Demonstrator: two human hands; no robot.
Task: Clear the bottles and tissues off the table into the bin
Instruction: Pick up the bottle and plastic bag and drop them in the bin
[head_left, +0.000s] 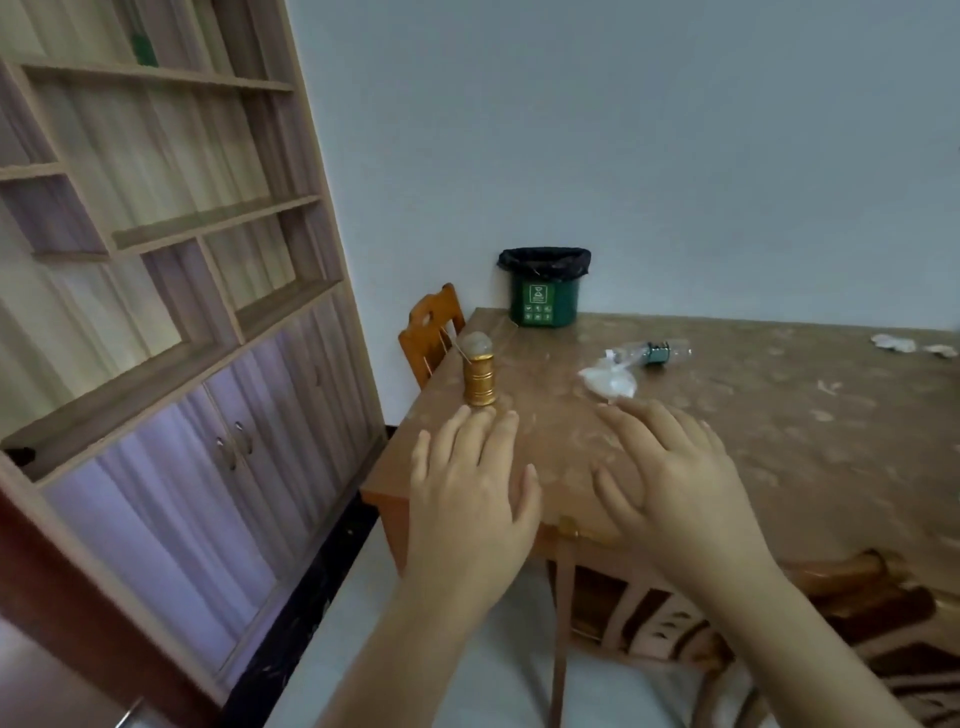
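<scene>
A green bin (544, 299) lined with a black bag stands at the table's far left corner. A clear plastic bottle (655, 353) with a dark label lies on its side mid-table. A crumpled white tissue (609, 383) lies just in front of it. More crumpled tissues (911, 345) lie at the far right. My left hand (470, 483) hovers open over the table's near left corner, fingers spread, holding nothing. My right hand (675, 478) is open too, its fingertips just short of the white tissue.
A gold ridged lantern-like object (479, 375) with a clear dome stands upright just beyond my left fingertips. The brown table (779, 441) has a wooden chair (431, 332) at its far left end and another chair (675, 613) tucked under the near edge. A tall shelf cabinet (171, 312) stands left.
</scene>
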